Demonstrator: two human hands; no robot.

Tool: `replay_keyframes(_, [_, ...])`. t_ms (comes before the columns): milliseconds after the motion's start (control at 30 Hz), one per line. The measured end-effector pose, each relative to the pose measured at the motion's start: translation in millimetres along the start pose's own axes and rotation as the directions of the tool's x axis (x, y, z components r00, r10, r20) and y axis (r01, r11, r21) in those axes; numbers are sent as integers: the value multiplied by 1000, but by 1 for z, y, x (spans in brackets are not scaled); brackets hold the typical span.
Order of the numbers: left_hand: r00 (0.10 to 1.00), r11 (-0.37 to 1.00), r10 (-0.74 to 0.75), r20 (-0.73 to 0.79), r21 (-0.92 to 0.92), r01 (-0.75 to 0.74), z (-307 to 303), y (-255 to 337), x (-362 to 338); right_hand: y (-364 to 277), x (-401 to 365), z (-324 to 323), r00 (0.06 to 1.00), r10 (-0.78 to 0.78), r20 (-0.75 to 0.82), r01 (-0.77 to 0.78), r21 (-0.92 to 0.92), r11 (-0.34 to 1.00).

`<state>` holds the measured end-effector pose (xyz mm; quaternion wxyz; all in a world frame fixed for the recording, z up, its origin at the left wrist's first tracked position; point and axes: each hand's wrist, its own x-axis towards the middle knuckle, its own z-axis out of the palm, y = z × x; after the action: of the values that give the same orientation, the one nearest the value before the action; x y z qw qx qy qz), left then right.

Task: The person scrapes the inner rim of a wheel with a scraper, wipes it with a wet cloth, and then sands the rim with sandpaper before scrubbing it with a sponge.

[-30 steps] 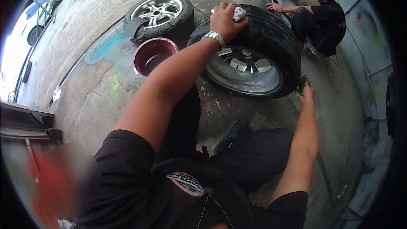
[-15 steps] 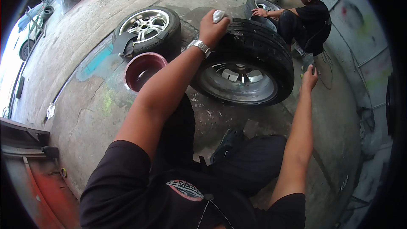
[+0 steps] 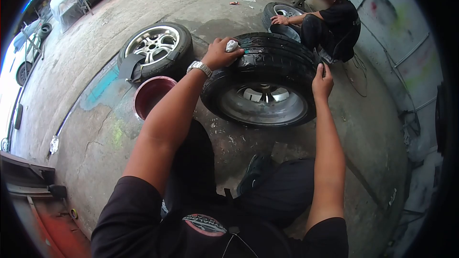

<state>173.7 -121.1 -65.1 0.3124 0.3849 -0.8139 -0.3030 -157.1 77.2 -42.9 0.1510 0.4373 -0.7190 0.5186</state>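
A wheel with a black tire [image 3: 275, 67] stands before me, its silver rim facing toward me. My left hand [image 3: 223, 53], with a metal watch on the wrist, is closed around a crumpled white cloth [image 3: 232, 46] at the upper left of the wet tread. At the tire's right edge is my right hand [image 3: 322, 81], its fingers closed on a thin dark object [image 3: 318, 58] too small to name.
A maroon basin [image 3: 152, 96] is on the floor at the left. Behind it lies another wheel [image 3: 155, 48] with a dark flat piece [image 3: 131, 67] against it. A person in black [image 3: 340, 24] crouches beside a third wheel [image 3: 284, 10] and a bucket [image 3: 286, 32] near the wall.
My left hand has come down and left with the white cloth. My right hand has moved in from the right to the tire's edge. The view has shifted slightly.
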Motion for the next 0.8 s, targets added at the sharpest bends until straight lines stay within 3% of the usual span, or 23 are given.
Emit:
replay_keyframes(233, [995, 995, 71, -74, -59, -76, 1, -1, -3, 7, 3, 6, 1000, 1, -15, -2, -36, 999])
replay_keyframes(800, [994, 991, 60, -87, -114, -70, 0, -11, -3, -4, 2, 6, 1000, 2, 0, -2, -44, 999])
